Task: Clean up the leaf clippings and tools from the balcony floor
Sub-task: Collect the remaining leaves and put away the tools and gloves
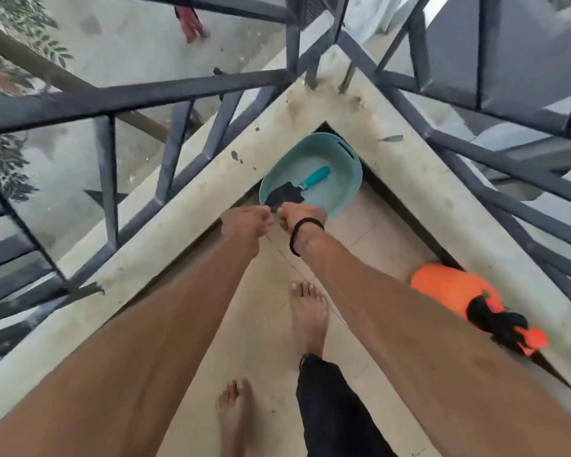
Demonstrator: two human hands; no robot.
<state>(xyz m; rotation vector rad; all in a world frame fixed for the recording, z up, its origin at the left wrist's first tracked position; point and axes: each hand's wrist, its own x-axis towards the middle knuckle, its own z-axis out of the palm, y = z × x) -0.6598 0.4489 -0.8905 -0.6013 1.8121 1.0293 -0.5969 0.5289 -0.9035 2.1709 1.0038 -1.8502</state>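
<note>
A teal plastic tub [340,189] stands on the tiled floor in the balcony's corner. Inside it lies a hand trowel [299,188] with a teal handle and a dark blade. My left hand [246,222] and my right hand [299,216] meet, fingers curled, at the tub's near rim, just below the trowel blade. They hide that stretch of rim, and whether they grip it or pinch something small is unclear. A black band circles my right wrist.
A pale concrete ledge [185,212] with a dark metal railing [129,94] encloses the corner on both sides. An orange and black spray bottle [455,288] lies on the right ledge. One leaf [391,138] rests on the ledge farther back. My bare feet [307,318] stand on the tiles.
</note>
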